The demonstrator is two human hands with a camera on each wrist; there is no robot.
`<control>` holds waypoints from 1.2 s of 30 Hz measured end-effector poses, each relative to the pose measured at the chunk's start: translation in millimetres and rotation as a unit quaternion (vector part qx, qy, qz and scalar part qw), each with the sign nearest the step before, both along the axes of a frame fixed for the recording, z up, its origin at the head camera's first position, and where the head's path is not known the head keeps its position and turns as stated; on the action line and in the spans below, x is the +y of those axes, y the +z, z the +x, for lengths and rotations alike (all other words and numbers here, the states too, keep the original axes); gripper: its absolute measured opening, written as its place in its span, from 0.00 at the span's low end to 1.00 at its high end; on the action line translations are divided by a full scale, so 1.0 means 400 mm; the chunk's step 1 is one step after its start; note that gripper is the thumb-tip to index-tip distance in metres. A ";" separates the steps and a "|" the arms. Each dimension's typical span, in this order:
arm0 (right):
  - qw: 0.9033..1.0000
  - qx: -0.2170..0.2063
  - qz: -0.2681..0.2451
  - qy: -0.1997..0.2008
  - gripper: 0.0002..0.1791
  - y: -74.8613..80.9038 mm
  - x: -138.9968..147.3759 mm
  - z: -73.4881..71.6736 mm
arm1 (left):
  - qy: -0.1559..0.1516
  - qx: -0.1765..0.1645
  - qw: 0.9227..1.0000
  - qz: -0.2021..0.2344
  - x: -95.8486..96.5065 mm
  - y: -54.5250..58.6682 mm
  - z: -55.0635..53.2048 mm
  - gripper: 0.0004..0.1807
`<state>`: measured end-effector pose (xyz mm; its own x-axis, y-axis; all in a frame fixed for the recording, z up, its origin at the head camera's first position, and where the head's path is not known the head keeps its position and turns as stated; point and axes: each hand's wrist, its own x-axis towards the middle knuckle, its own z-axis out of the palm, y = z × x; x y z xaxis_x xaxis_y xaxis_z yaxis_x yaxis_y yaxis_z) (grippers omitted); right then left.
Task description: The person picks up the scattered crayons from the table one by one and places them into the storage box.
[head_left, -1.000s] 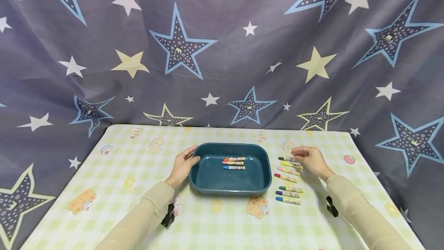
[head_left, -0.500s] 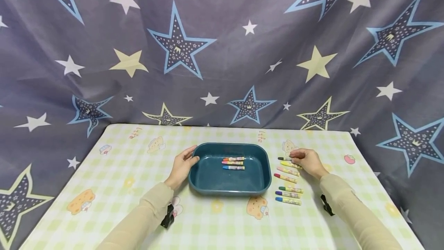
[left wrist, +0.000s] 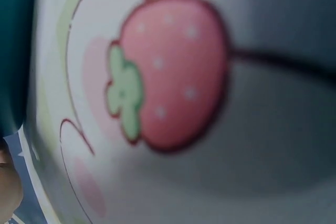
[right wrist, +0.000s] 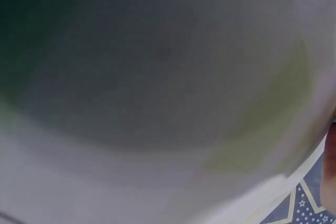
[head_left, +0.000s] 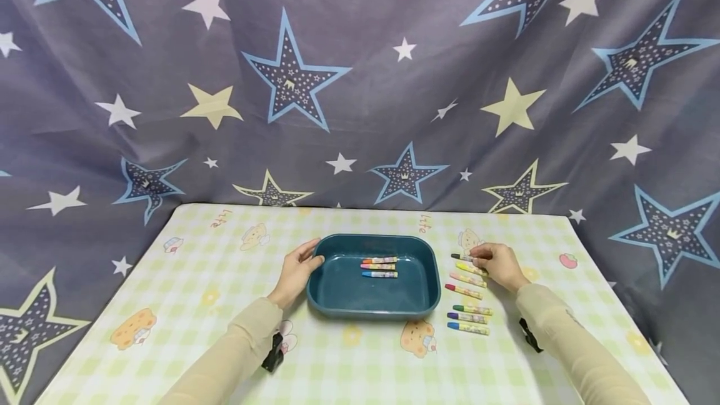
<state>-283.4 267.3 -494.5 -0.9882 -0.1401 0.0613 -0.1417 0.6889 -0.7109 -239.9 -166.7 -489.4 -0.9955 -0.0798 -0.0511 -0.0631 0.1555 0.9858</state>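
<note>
My left hand [head_left: 295, 270] grips the left end of a dark teal tray [head_left: 374, 312], thumb over the rim and fingers along the outer wall. Inside the tray lie an orange crayon [head_left: 382, 260], a pink crayon [head_left: 378, 266] and a blue crayon [head_left: 380, 274]. To the right of it, my right hand [head_left: 499, 264] pinches the right end of a black-tipped crayon [head_left: 461, 257] at the top of a column of crayons. Just below those fingers is a yellow crayon [head_left: 470, 268]. The left wrist view catches only the tray's side [left wrist: 14, 51] and a bit of finger.
Below the yellow one lie a light pink crayon [head_left: 468, 279], a red crayon [head_left: 464, 291], a green crayon [head_left: 472, 310], a purple crayon [head_left: 468, 317] and another blue crayon [head_left: 468, 328]. A checked cloth [head_left: 225, 305] covers the table, and a star-patterned curtain [head_left: 360, 111] hangs behind.
My right hand and forearm have shifted slightly left, with the fingertips staying at the black-tipped crayon. The left hand and the tray have kept their places.
</note>
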 end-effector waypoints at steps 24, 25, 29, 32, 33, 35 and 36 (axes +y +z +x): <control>0.998 0.047 -0.052 0.008 0.14 0.154 -0.051 0.037 | 0.003 -0.009 1.000 -0.008 -0.010 0.009 0.000 0.27; 0.997 0.050 -0.055 0.013 0.14 0.160 -0.059 0.037 | 0.003 -0.008 1.000 -0.009 -0.009 0.010 -0.001 0.27; 0.995 0.055 -0.071 0.032 0.13 0.173 -0.095 0.038 | 0.003 -0.003 1.000 -0.011 -0.004 0.007 -0.005 0.26; 0.994 0.056 -0.085 0.043 0.13 0.176 -0.127 0.042 | 0.000 -0.003 1.000 -0.012 -0.004 0.002 -0.005 0.27; 0.993 0.056 -0.090 0.047 0.13 0.176 -0.138 0.044 | 0.000 -0.005 1.000 -0.013 -0.003 0.000 -0.005 0.27; 0.993 0.057 -0.094 0.053 0.12 0.178 -0.162 0.049 | -0.002 -0.004 1.000 -0.015 -0.004 -0.002 -0.004 0.27; 0.992 0.056 -0.097 0.056 0.12 0.179 -0.174 0.051 | -0.003 -0.003 1.000 -0.016 -0.004 -0.002 -0.003 0.27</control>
<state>-262.9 197.7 -422.9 -0.9525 -0.2229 0.2074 -0.2957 0.5153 -0.8043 -241.2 -168.3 -490.2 -0.9956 -0.0759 -0.0541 -0.0676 0.1879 0.9799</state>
